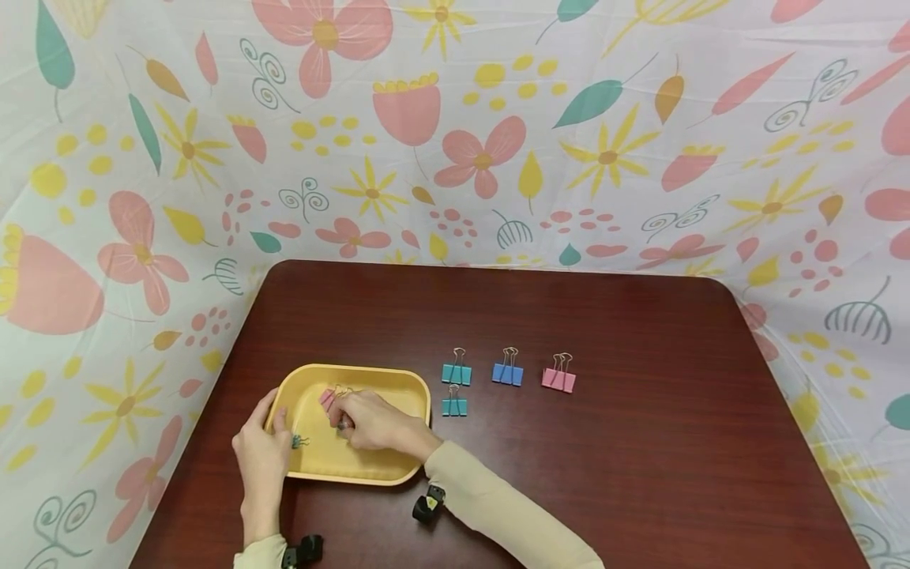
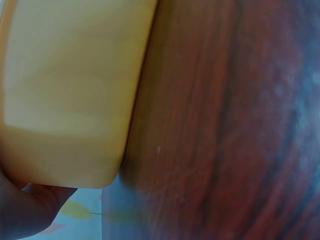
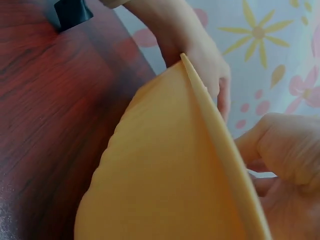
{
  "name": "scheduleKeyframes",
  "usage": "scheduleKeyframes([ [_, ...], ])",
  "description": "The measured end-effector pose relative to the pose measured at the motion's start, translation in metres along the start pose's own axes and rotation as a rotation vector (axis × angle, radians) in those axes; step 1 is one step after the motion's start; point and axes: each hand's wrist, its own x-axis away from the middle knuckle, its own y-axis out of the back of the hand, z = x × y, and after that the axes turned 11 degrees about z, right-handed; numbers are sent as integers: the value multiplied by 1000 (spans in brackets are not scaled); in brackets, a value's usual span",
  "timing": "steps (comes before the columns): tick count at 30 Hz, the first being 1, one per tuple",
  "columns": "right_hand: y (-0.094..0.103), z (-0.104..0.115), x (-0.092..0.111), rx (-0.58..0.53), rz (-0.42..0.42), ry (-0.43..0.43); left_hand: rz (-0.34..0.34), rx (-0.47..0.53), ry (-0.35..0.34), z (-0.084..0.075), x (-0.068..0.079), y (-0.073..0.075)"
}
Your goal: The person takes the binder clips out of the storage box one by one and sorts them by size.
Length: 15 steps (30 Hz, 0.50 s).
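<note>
My left hand (image 1: 265, 450) grips the left rim of a yellow tray (image 1: 355, 480), thumb over the edge; its hand (image 2: 25, 212) also shows in the left wrist view. Reaching into the tray, my right hand (image 1: 377, 423) has curled fingers pinching a small greyish binder clip (image 1: 344, 424), mostly hidden by them. Against those fingers lies a pink binder clip (image 1: 327, 398). A small dark teal binder clip (image 1: 297, 442) sits near the left thumb. In the right wrist view, the tray wall (image 3: 150, 165) hides the right hand's (image 3: 290, 155) fingertips.
Right of the tray, two teal binder clips (image 1: 456, 374) stand one before the other. Beside them in a row are a blue binder clip (image 1: 508, 374) and a pink binder clip (image 1: 558, 380). The dark wooden table (image 1: 640, 474) meets a flowered cloth (image 1: 483, 158) behind.
</note>
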Motion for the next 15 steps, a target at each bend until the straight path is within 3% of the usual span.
scheduleKeyframes([
  [7, 5, 0, 8, -14, -128, 64, 10, 1, 7, -1, 0, 0],
  [15, 12, -7, 17, -30, -205, 129, 19, 0, 16, -3, 2, 1],
])
